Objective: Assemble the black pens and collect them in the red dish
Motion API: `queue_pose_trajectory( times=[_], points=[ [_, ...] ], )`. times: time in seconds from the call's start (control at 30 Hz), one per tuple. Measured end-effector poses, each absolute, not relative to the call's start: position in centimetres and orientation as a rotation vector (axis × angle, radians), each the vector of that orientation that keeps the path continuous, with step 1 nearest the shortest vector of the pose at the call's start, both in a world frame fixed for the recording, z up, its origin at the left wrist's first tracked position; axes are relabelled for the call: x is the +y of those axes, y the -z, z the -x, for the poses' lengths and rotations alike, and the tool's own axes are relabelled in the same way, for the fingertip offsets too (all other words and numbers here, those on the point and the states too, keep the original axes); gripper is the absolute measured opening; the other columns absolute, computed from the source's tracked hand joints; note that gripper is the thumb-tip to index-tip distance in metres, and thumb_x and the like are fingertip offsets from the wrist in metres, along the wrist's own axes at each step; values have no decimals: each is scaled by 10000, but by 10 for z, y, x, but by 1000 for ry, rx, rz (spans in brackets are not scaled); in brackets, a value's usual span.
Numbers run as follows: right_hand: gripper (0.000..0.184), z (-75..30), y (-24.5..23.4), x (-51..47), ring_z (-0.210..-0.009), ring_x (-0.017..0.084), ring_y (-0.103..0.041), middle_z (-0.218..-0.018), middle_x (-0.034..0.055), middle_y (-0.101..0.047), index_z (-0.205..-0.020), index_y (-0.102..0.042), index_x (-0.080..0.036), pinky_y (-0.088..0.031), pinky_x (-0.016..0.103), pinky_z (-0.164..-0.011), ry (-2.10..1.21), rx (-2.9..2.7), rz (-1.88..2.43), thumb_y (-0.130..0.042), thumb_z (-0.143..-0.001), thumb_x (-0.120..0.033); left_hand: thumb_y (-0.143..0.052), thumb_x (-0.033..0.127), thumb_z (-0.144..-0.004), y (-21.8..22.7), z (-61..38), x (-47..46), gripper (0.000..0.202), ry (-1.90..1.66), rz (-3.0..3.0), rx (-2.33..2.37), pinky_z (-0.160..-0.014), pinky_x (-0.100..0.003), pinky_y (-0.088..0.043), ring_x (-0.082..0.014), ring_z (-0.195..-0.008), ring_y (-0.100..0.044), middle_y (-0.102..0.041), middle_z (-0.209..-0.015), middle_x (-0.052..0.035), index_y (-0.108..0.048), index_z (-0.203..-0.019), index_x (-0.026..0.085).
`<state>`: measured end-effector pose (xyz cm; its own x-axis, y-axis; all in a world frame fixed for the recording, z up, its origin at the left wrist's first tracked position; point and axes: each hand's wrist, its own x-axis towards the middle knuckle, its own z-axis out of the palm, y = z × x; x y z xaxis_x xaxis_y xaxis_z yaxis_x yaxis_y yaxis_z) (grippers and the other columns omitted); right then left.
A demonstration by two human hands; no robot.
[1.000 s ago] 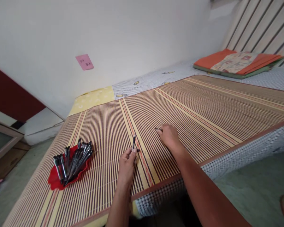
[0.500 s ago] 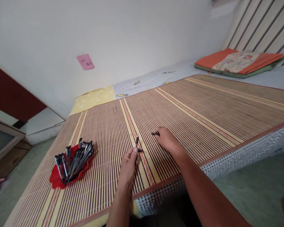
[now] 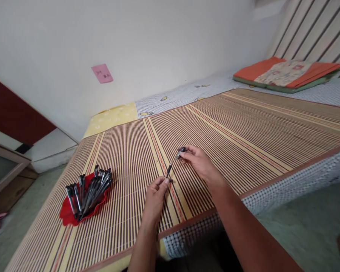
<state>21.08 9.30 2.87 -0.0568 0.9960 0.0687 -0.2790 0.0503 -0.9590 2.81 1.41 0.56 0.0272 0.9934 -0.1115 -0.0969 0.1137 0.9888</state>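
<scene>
My left hand (image 3: 158, 190) is closed around an uncapped black pen (image 3: 169, 169), its tip slanting up and to the right. A small dark piece (image 3: 171, 181) shows beside the left fingertips; I cannot tell whether it is held or lies on the mat. My right hand (image 3: 197, 159) pinches a black and clear pen cap (image 3: 180, 152) just above and to the right of the pen's tip. Cap and pen are apart. To the left, a red scalloped dish (image 3: 66, 213) holds several black pens (image 3: 93, 190).
A striped bamboo mat (image 3: 130, 151) covers the bed over a checked sheet (image 3: 184, 232). Folded orange and green bedding (image 3: 289, 75) lies at the back right. A pink note (image 3: 102, 73) is stuck to the white wall (image 3: 170, 41).
My right hand has lifted and turned, bringing the cap into view and nearer the pen's tip. My left hand has shifted slightly right, with the pen tilting further right.
</scene>
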Motion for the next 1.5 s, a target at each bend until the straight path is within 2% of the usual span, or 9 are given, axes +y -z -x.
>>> queue_pose_trajectory(
  times=[0.13, 0.43, 0.67, 0.83, 1.0, 1.1, 1.33, 1.5],
  points=[
    [192, -213, -30, 92, -686, 136, -610, -732, -4, -647, -822, -671, -185, -465, 265, -617, -1316, -1150, 1011, -739, -706, -322, -780, 507, -759, -7, -29, 14, 362, -1155, -1046, 1164, -547, -194, -352, -87, -544, -428, -528, -610, 42, -693, -813, 160],
    [163, -215, -30, 90, -746, 133, -614, -821, 4, -671, -896, -682, -205, -483, 278, -678, -1396, -1173, 865, -720, -790, -323, -791, 472, -752, -7, -30, 13, 331, -1146, -1015, 1144, -613, -209, -435, -116, -621, -544, -621, -687, 8, -701, -810, 158],
    [178, -214, -36, 88, -770, 142, -631, -815, 7, -668, -891, -683, -201, -486, 283, -688, -1385, -1139, 873, -732, -761, -313, -798, 450, -752, -6, -29, 13, 309, -1162, -986, 1127, -619, -203, -439, -112, -632, -553, -623, -688, 16, -699, -815, 164],
    [188, -215, -35, 87, -782, 141, -627, -824, 6, -666, -916, -686, -197, -486, 281, -698, -1368, -1204, 877, -724, -767, -306, -794, 446, -750, -6, -31, 12, 308, -1153, -990, 1109, -692, -238, -477, -150, -720, -612, -675, -761, -14, -718, -853, 166],
    [162, -212, -36, 84, -720, 123, -600, -792, -8, -652, -890, -672, -193, -471, 269, -667, -1431, -1305, 868, -707, -776, -301, -803, 480, -724, -11, -32, 12, 342, -1155, -991, 1125, -623, -228, -441, -128, -611, -549, -583, -624, 23, -706, -815, 165],
    [149, -210, -37, 83, -707, 121, -591, -763, -15, -640, -869, -668, -188, -465, 261, -655, -1455, -1322, 863, -705, -776, -299, -785, 498, -744, -11, -31, 12, 350, -1153, -1009, 1141, -581, -218, -395, -108, -563, -490, -553, -609, 34, -682, -793, 168],
    [161, -203, -33, 82, -723, 123, -603, -782, -7, -652, -855, -673, -178, -463, 255, -665, -1511, -1420, 875, -709, -776, -313, -770, 512, -764, -10, -30, 12, 361, -1155, -1036, 1141, -584, -216, -372, -100, -569, -444, -526, -629, 36, -669, -774, 166],
    [165, -194, -26, 83, -713, 128, -619, -776, -6, -658, -860, -659, -176, -463, 262, -668, -1515, -1446, 856, -677, -801, -329, -768, 491, -791, -9, -28, 12, 337, -1191, -1044, 1131, -586, -210, -369, -99, -552, -404, -416, -558, 64, -677, -775, 167]
  ],
)
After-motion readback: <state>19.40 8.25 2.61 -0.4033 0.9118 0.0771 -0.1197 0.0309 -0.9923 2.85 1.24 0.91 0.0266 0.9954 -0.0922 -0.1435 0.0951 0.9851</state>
